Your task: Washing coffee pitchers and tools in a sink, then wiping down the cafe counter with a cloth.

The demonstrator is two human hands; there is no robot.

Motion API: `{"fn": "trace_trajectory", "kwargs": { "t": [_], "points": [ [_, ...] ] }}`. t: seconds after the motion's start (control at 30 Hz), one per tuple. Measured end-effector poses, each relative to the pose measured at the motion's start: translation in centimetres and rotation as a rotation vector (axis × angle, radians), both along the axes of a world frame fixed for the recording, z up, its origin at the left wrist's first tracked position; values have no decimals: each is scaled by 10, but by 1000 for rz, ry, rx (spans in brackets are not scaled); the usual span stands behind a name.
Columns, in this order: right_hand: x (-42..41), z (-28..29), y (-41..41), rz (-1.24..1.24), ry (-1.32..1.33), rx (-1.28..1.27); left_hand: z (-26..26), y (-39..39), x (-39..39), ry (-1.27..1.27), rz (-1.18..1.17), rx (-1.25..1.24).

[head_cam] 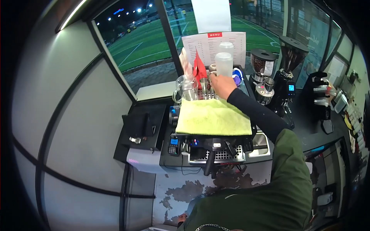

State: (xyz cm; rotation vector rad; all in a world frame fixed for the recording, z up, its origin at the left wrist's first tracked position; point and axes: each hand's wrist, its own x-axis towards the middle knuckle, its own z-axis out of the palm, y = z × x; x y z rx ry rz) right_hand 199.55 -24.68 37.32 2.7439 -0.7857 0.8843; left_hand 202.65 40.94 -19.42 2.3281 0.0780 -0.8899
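Note:
My right hand [222, 86] reaches over the espresso machine [216, 145], its fingertips at small cups [213, 68] on the top rack; its grip is hidden. Just left of it are a metal jigger [203, 84], a red pointed bag [199, 65] and a clear glass jug [189, 88]. Two frosted plastic cups or bottles [224, 63] stand behind the hand. A yellow-green cloth [214, 117] covers the front of the machine's top. A portafilter [209, 163] sticks out below. My left hand [182, 218] hangs low near the bottom edge, mostly hidden by my body.
Two coffee grinders [263, 62] [289, 83] stand to the right. A small steel sink [260, 145] lies beside the machine. Left are a card terminal [173, 144] and a black box [144, 138] with a wristwatch [135, 140]. A menu board [214, 49] stands behind, before the window.

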Motion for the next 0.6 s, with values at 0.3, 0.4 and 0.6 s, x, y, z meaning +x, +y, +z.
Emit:
{"fn": "trace_trajectory", "kwargs": {
  "t": [0.3,0.4,0.6],
  "points": [
    [-42,71,126,196,-81,142,322,-230,144,-538,-168,-1055],
    [-17,83,196,276,183,463,430,-277,125,-134,-473,-1519],
    [26,72,181,238,-19,520,478,-256,158,986,-899,-1265]
  ]
}}
